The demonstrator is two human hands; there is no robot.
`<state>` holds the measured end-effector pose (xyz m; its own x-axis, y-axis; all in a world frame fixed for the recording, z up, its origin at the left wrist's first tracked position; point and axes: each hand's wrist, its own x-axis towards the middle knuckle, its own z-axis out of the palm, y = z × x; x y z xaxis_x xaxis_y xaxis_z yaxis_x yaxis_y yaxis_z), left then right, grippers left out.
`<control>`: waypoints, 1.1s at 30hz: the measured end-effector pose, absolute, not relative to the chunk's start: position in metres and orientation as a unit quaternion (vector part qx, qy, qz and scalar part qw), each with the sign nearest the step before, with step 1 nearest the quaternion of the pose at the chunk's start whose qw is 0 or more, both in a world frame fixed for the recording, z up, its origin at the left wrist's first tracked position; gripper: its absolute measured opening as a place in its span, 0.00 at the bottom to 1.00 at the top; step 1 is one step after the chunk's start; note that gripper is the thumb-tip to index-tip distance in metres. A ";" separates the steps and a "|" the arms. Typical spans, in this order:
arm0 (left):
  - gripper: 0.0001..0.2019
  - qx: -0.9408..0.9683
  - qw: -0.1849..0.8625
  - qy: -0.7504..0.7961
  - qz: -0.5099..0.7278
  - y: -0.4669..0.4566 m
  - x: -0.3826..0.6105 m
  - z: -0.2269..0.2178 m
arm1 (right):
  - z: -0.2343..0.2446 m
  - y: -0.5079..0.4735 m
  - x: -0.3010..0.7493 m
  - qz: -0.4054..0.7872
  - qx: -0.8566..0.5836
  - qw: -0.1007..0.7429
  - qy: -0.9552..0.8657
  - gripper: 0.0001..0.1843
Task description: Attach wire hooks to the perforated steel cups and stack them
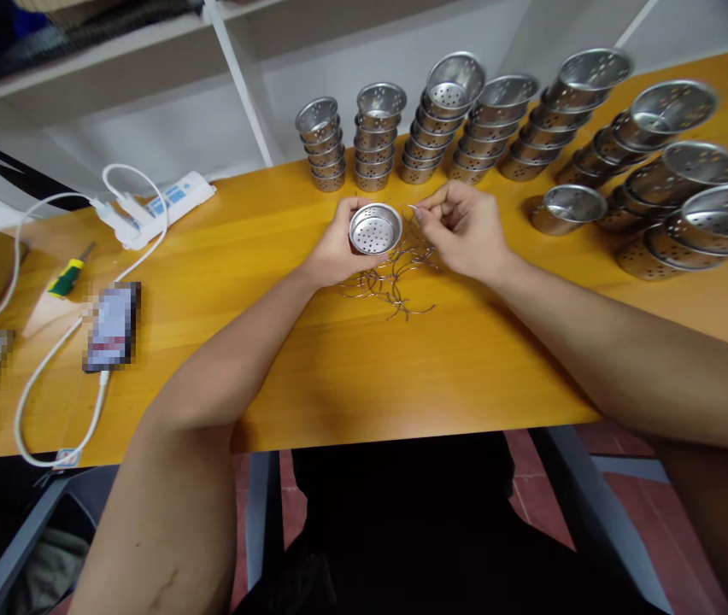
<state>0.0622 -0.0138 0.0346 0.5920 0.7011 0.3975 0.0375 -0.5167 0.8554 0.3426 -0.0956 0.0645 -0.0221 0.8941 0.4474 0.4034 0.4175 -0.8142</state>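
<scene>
My left hand (333,248) is wrapped round a small perforated metal cup (375,231), its open mouth tilted toward me and its holed bottom showing. To the right of the cup, my right hand (463,226) pinches a short thin metal wire (413,207) between thumb and fingertips. The wire's tip points at the cup, with a small gap between them. Beneath and between both hands lies a loose heap of curved wires (396,286) on the wooden table (364,376).
Several stacks of perforated metal cups (373,141) line the table's back and right. One single cup (569,209) stands right of my right hand. At left are a power strip (165,205), a white cable (19,401), a phone (113,329) and a screwdriver (69,275).
</scene>
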 end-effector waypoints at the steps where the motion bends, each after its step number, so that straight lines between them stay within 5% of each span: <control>1: 0.61 0.782 0.430 0.237 0.383 -0.015 0.063 0.036 | 0.064 -0.095 0.343 0.237 -0.483 0.510 -0.671 0.43; 24: 0.65 0.773 0.474 0.201 0.371 -0.011 0.064 0.027 | 0.078 -0.113 0.332 0.231 -0.486 0.482 -0.692 0.42; 33: 0.56 0.763 0.485 0.187 0.384 -0.005 0.061 0.029 | 0.080 -0.114 0.329 0.242 -0.484 0.487 -0.685 0.43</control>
<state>0.0611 -0.0048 0.0294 0.6353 0.6581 0.4042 -0.0867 -0.4593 0.8841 0.3290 -0.1141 0.0800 -0.0568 0.8995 0.4333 0.4280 0.4140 -0.8034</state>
